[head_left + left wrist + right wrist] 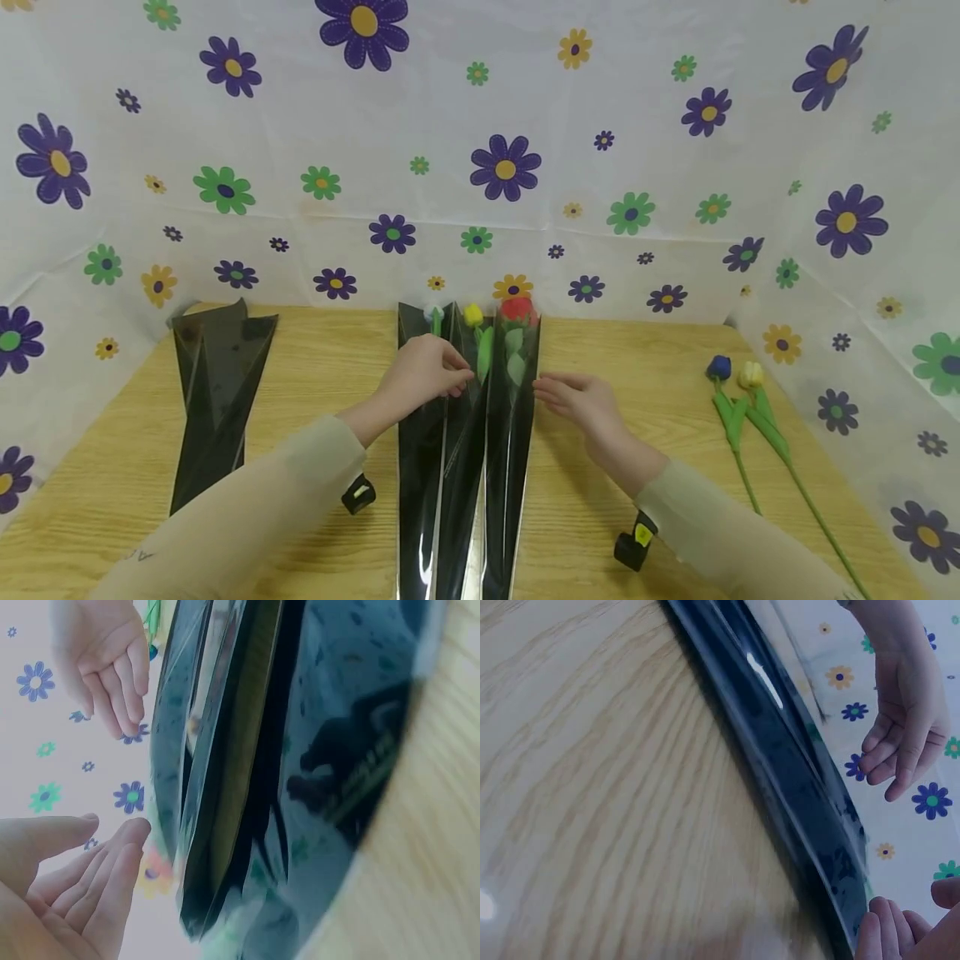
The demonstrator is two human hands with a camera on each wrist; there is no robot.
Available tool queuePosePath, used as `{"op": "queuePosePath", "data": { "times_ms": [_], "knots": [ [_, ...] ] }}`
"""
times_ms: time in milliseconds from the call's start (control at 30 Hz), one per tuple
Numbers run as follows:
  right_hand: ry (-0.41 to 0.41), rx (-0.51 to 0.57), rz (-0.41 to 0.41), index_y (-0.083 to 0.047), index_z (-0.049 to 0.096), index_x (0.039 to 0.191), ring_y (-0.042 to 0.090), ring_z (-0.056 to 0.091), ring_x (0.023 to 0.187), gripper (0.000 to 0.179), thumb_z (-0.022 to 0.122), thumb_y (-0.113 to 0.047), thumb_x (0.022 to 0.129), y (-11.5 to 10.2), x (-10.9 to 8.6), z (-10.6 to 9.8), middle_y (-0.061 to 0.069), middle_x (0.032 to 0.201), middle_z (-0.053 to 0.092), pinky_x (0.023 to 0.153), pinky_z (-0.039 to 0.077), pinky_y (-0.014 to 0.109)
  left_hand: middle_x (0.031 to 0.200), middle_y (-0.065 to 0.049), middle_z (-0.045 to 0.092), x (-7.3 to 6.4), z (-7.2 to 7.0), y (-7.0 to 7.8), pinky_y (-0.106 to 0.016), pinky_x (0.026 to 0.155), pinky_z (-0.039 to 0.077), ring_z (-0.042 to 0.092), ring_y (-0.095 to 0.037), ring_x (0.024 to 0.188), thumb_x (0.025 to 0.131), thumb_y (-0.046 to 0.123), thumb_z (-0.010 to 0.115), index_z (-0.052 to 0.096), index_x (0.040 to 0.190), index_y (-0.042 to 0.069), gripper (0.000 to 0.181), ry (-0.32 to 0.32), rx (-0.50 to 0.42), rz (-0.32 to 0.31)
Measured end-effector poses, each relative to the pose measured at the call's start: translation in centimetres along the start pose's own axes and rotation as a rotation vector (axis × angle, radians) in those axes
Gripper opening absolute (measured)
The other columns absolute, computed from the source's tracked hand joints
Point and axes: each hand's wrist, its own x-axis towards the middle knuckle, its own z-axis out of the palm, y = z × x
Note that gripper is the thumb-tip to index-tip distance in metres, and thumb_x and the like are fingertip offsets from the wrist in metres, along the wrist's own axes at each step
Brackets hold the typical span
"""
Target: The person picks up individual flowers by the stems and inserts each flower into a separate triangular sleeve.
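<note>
Three black flower sleeves lie side by side on the table. The left sleeve (416,467) has a pale blue flower (433,313) at its top, the middle sleeve (459,467) a yellow tulip (472,315), and the right sleeve (508,467) a red rose (517,311). Over the left and middle sleeves hovers my left hand (423,367), its fingers loosely bent. In the left wrist view, nothing is between that hand's (75,892) thumb and fingers. My right hand (585,408) is at the right sleeve's outer edge, fingers extended toward it and holding nothing.
More black wrapping (221,392) lies at the table's left. On the right are a blue tulip (718,367) and a pale yellow tulip (751,375) with long green stems. A flower-patterned cloth (450,108) hangs behind the wooden table (330,358) and along its sides.
</note>
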Motion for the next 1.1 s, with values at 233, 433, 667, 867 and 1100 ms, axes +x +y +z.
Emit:
{"op": "queuePosePath", "data": {
  "times_ms": [233, 433, 667, 867, 1100],
  "knots": [
    [-0.07, 0.011, -0.022, 0.009, 0.061, 0.142, 0.03, 0.073, 0.125, 0.041, 0.063, -0.014, 0.108, -0.9, -0.1, 0.7, 0.026, 0.139, 0.069, 0.114, 0.053, 0.045, 0.099, -0.013, 0.083, -0.5, -3.7, -1.2, -0.036, 0.078, 0.065, 0.081, -0.027, 0.089, 0.103, 0.019, 0.072, 0.081, 0.116, 0.001, 0.024, -0.005, 0.033, -0.028],
    [-0.075, 0.021, -0.033, 0.009, 0.063, 0.14, 0.023, 0.076, 0.117, 0.041, 0.066, -0.015, 0.107, -1.6, -0.1, 1.3, 0.024, 0.136, 0.072, 0.11, 0.056, 0.04, 0.11, -0.017, 0.081, -0.9, -7.0, -2.3, -0.039, 0.085, 0.065, 0.079, -0.032, 0.1, 0.105, 0.02, 0.068, 0.078, 0.12, -0.001, 0.027, -0.009, 0.048, -0.059],
    [-0.125, -0.004, -0.059, 0.006, 0.064, 0.141, 0.026, 0.075, 0.122, 0.043, 0.067, -0.019, 0.107, -2.5, 0.1, 2.2, 0.022, 0.136, 0.072, 0.114, 0.053, 0.043, 0.121, -0.023, 0.077, -2.3, -9.4, -4.0, -0.05, 0.09, 0.064, 0.075, -0.037, 0.105, 0.104, 0.025, 0.069, 0.075, 0.125, -0.001, 0.034, 0.074, 0.129, -0.064],
    [-0.161, -0.018, -0.091, 0.005, 0.065, 0.14, 0.026, 0.076, 0.12, 0.042, 0.067, -0.019, 0.106, -3.7, 0.0, 3.2, 0.021, 0.134, 0.073, 0.112, 0.055, 0.041, 0.127, -0.028, 0.073, -3.6, -10.7, -6.4, -0.06, 0.097, 0.06, 0.071, -0.047, 0.116, 0.104, 0.028, 0.069, 0.07, 0.131, -0.006, 0.043, 0.134, 0.205, -0.09],
    [-0.166, 0.0, -0.115, 0.003, 0.071, 0.133, 0.03, 0.076, 0.118, 0.036, 0.07, -0.017, 0.105, -4.9, 0.3, 5.1, 0.02, 0.13, 0.076, 0.107, 0.059, 0.039, 0.129, -0.032, 0.071, -4.4, -12.6, -9.0, -0.064, 0.097, 0.057, 0.069, -0.05, 0.116, 0.103, 0.032, 0.069, 0.065, 0.136, -0.01, 0.053, 0.129, 0.252, -0.158]
  ]
}}
